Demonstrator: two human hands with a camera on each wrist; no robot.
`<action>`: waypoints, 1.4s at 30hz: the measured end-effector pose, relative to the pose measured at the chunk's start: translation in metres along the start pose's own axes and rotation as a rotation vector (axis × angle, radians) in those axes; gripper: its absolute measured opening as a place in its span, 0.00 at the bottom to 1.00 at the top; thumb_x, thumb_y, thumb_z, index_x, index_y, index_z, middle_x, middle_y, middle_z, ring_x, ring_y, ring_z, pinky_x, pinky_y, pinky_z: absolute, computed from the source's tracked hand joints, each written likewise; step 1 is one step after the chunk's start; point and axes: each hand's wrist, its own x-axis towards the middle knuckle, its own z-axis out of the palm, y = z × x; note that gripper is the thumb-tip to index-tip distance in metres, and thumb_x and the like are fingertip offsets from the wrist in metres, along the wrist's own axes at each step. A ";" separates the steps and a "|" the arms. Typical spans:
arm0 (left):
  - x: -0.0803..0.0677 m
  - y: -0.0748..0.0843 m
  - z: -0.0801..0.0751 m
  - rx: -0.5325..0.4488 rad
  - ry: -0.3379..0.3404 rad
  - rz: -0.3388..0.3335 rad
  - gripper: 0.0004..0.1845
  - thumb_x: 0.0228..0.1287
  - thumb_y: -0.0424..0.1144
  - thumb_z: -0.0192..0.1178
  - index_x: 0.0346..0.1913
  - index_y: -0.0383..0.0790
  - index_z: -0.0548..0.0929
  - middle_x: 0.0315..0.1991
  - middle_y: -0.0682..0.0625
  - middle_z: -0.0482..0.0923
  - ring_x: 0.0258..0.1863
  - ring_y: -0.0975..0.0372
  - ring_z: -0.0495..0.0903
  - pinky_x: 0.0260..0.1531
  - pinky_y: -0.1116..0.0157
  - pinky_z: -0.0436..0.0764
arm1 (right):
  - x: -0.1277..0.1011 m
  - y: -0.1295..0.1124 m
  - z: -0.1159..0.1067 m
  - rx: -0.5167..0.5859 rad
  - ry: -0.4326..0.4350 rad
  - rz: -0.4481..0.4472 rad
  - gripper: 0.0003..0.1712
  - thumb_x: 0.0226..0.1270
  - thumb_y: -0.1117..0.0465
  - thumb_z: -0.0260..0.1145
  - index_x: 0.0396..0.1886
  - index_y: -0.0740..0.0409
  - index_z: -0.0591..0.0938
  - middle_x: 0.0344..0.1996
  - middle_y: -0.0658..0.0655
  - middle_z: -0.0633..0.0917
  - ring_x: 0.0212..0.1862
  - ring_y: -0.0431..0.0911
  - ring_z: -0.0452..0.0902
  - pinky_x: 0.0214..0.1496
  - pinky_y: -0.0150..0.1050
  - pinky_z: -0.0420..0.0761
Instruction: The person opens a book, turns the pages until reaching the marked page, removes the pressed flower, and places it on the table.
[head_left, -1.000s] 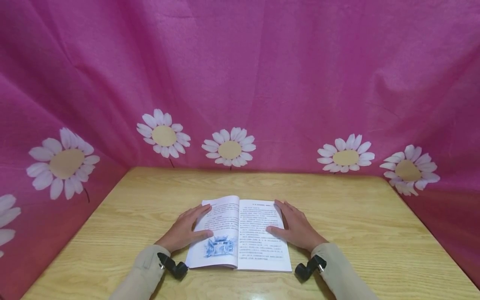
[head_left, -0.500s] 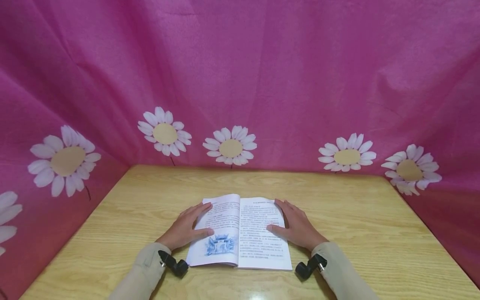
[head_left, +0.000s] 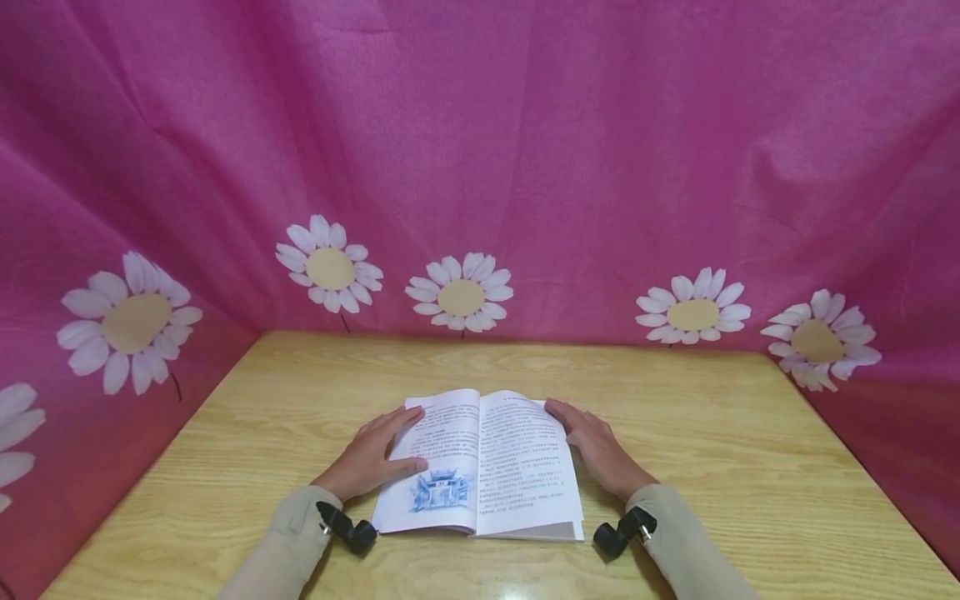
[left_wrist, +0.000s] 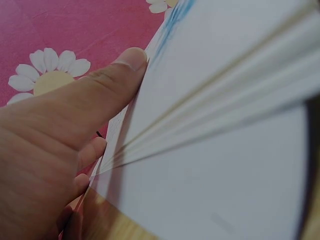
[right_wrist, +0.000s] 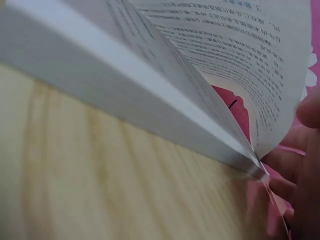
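Observation:
An open book (head_left: 480, 467) lies on the wooden table (head_left: 712, 433), with text on both pages and a blue drawing on the left one. My left hand (head_left: 371, 458) rests flat on the left page, its thumb (left_wrist: 100, 95) pressing the page edge. At the book's right edge, my right hand (head_left: 600, 454) has its thumb hidden under the top right page (right_wrist: 225, 60) and its fingers (right_wrist: 310, 110) at that page's rim. This page is lifted and curls off the stack of pages (right_wrist: 100, 85).
A pink cloth with white daisies (head_left: 459, 293) hangs behind and along both sides of the table. Small black cameras (head_left: 348, 529) sit at both beige sleeves. Bare wood (right_wrist: 100, 190) surrounds the book.
My right thumb, which lay on top of the right page, has slipped under it, and the page's outer edge has risen. The left hand has stayed put.

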 end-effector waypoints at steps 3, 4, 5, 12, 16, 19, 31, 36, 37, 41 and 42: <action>0.000 0.000 0.001 0.006 -0.001 -0.009 0.47 0.50 0.68 0.65 0.73 0.56 0.63 0.75 0.46 0.55 0.73 0.47 0.52 0.66 0.38 0.52 | -0.001 0.001 -0.001 0.064 -0.023 0.022 0.35 0.66 0.65 0.43 0.75 0.49 0.61 0.73 0.48 0.61 0.74 0.52 0.49 0.72 0.58 0.41; 0.001 0.000 0.001 0.007 -0.001 -0.011 0.47 0.50 0.67 0.65 0.73 0.56 0.63 0.75 0.47 0.54 0.73 0.47 0.52 0.66 0.38 0.52 | -0.001 0.000 -0.001 0.079 -0.031 0.031 0.36 0.65 0.65 0.43 0.75 0.48 0.61 0.74 0.48 0.60 0.74 0.52 0.48 0.72 0.58 0.41; 0.001 0.000 0.001 0.010 0.000 -0.013 0.47 0.50 0.68 0.65 0.73 0.56 0.63 0.75 0.46 0.54 0.73 0.47 0.52 0.66 0.37 0.52 | -0.001 0.000 -0.002 0.093 -0.037 0.039 0.36 0.65 0.65 0.43 0.75 0.47 0.61 0.74 0.47 0.60 0.74 0.51 0.47 0.72 0.58 0.40; 0.001 -0.001 0.001 0.000 0.004 -0.009 0.47 0.50 0.67 0.65 0.73 0.57 0.63 0.75 0.46 0.55 0.73 0.47 0.52 0.66 0.37 0.52 | 0.001 -0.001 -0.001 0.074 -0.045 0.018 0.37 0.63 0.66 0.45 0.75 0.51 0.60 0.74 0.47 0.60 0.75 0.48 0.47 0.74 0.53 0.36; 0.001 -0.001 0.001 0.000 0.007 -0.001 0.46 0.51 0.67 0.65 0.73 0.57 0.63 0.75 0.46 0.55 0.73 0.47 0.52 0.66 0.37 0.52 | 0.000 -0.004 -0.001 0.054 -0.040 0.028 0.37 0.64 0.66 0.45 0.75 0.51 0.59 0.74 0.46 0.60 0.75 0.47 0.48 0.74 0.53 0.38; 0.001 0.000 0.001 0.001 0.007 -0.001 0.47 0.51 0.67 0.65 0.73 0.57 0.63 0.75 0.46 0.55 0.73 0.47 0.52 0.66 0.37 0.52 | 0.000 -0.004 -0.001 0.039 -0.037 0.026 0.37 0.64 0.65 0.46 0.76 0.50 0.58 0.74 0.47 0.59 0.75 0.48 0.48 0.73 0.55 0.40; 0.001 -0.001 0.002 0.001 0.005 -0.019 0.46 0.50 0.67 0.65 0.73 0.58 0.63 0.75 0.47 0.54 0.73 0.47 0.52 0.66 0.36 0.52 | 0.001 0.000 0.000 0.050 0.020 0.005 0.44 0.59 0.67 0.51 0.77 0.54 0.51 0.76 0.58 0.53 0.76 0.55 0.44 0.72 0.62 0.43; 0.001 -0.001 0.002 0.002 0.002 -0.025 0.47 0.50 0.67 0.66 0.73 0.58 0.63 0.75 0.47 0.54 0.73 0.47 0.52 0.66 0.37 0.52 | 0.000 0.003 0.001 0.065 0.036 -0.065 0.40 0.69 0.60 0.54 0.77 0.55 0.50 0.75 0.57 0.56 0.75 0.56 0.47 0.72 0.62 0.46; 0.001 0.000 0.002 0.004 0.003 -0.025 0.47 0.50 0.67 0.66 0.73 0.58 0.63 0.75 0.47 0.55 0.73 0.47 0.52 0.66 0.37 0.52 | 0.000 0.004 0.001 0.070 0.038 -0.079 0.39 0.70 0.58 0.54 0.77 0.55 0.51 0.74 0.57 0.58 0.74 0.56 0.49 0.72 0.61 0.47; 0.001 0.001 0.002 0.013 0.003 -0.028 0.47 0.50 0.67 0.66 0.73 0.57 0.63 0.75 0.48 0.55 0.73 0.48 0.52 0.66 0.37 0.53 | 0.001 0.003 0.001 0.058 0.041 -0.101 0.35 0.73 0.53 0.56 0.75 0.50 0.57 0.72 0.53 0.63 0.73 0.52 0.54 0.72 0.56 0.54; 0.001 0.001 0.002 0.012 0.003 -0.029 0.47 0.50 0.66 0.66 0.73 0.57 0.63 0.75 0.48 0.55 0.73 0.48 0.52 0.66 0.38 0.53 | 0.000 0.003 0.001 0.040 0.044 -0.103 0.33 0.73 0.52 0.56 0.74 0.50 0.59 0.71 0.53 0.64 0.72 0.53 0.55 0.72 0.57 0.54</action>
